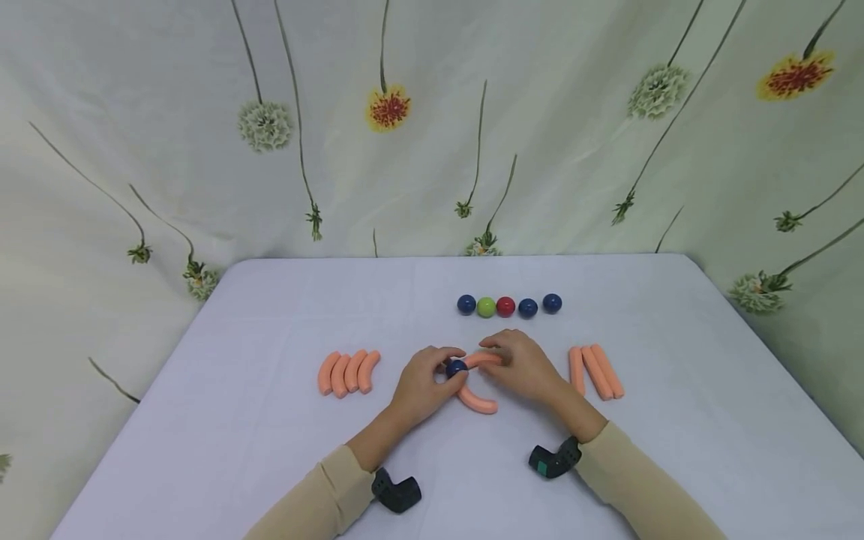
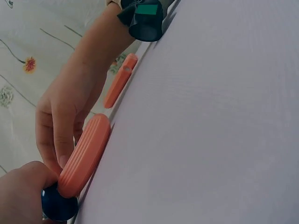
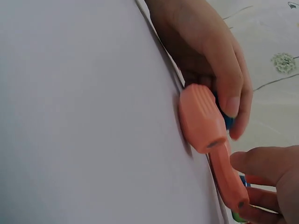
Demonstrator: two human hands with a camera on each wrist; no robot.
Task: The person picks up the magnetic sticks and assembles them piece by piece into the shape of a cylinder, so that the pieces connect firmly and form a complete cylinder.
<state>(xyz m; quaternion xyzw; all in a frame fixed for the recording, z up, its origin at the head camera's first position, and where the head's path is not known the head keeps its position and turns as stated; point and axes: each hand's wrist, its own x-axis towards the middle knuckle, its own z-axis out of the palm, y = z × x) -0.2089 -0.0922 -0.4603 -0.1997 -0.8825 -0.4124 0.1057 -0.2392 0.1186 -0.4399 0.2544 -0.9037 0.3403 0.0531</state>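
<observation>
My left hand (image 1: 425, 384) pinches a dark blue ball (image 1: 456, 368) between thumb and fingers, low over the middle of the table. One curved orange rod (image 1: 478, 403) reaches from the ball toward the front right; its ribbed side (image 2: 86, 156) shows in the left wrist view. With my right hand (image 1: 526, 366) I hold a second curved orange rod (image 1: 484, 358) by its right end, its left end right at the ball. Seen from the right wrist, this second rod (image 3: 228, 175) has a small dark spot on its end face. The left fingers partly hide the ball there.
Behind the hands runs a row of small balls: blue (image 1: 466, 304), green (image 1: 486, 307), red (image 1: 505, 306) and two more blue. Several curved orange rods (image 1: 347, 373) lie side by side at left. Three straight orange rods (image 1: 597, 373) lie right of my right hand on the white table (image 1: 202, 435).
</observation>
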